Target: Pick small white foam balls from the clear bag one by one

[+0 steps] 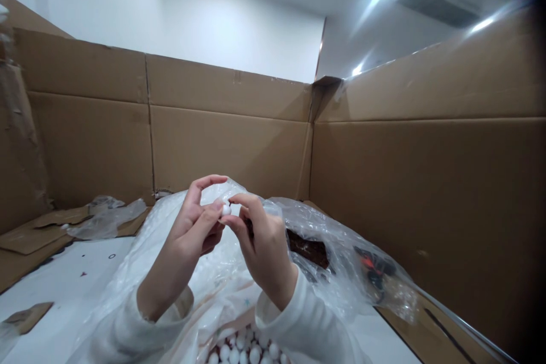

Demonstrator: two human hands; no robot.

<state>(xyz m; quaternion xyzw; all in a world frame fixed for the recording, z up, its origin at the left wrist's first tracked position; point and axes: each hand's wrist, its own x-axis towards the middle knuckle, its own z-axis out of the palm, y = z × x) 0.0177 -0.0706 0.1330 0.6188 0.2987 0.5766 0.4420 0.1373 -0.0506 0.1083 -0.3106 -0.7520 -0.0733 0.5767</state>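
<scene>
Both hands are raised close together over clear plastic wrapping. A small white ball (226, 210) is pinched between them. My left hand (197, 220) touches it from the left with the thumb, its index finger stretched out above. On the other side, my right hand (258, 231) grips the ball between thumb and index finger; its remaining fingers are partly hidden. Below the wrists, an open plastic bag (205, 324) holds several white balls (245, 347) with dark red bits among them.
Tall cardboard walls (230, 136) stand behind and to the right. Clear plastic (341, 233) at the right covers a dark brown item (307, 248) and a black and red item (373, 267). Cardboard scraps (36, 236) and crumpled plastic (106, 219) lie at the left.
</scene>
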